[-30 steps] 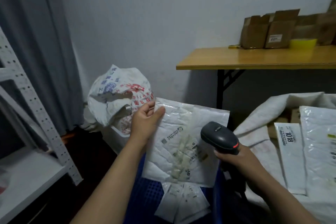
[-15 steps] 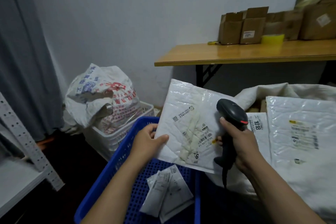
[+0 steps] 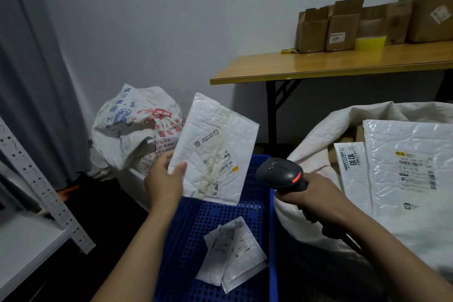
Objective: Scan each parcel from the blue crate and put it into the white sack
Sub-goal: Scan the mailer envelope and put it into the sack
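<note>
My left hand [image 3: 163, 183] grips the lower left corner of a white padded parcel [image 3: 215, 149], held tilted above the blue crate [image 3: 193, 233] with its label facing me. In my right hand [image 3: 316, 197] is a black barcode scanner [image 3: 282, 174], its red light lit, to the right of the parcel and apart from it. Two small white parcels [image 3: 232, 252] lie on the crate's floor. The white sack [image 3: 316, 145] stands open at the right, with a large white parcel [image 3: 411, 167] and a "1018" parcel [image 3: 351, 169] in it.
A printed white bag [image 3: 132, 130] sits in a white basket behind the crate. A wooden table [image 3: 331, 65] with cardboard boxes [image 3: 328, 28] stands at the back right. A grey metal shelf [image 3: 29, 191] is at the left, by a curtain [image 3: 31, 76].
The parcel has swung back left and tilted, away from the sack. The scanner has dropped lower and to the right, off the label. My view has shifted left.
</note>
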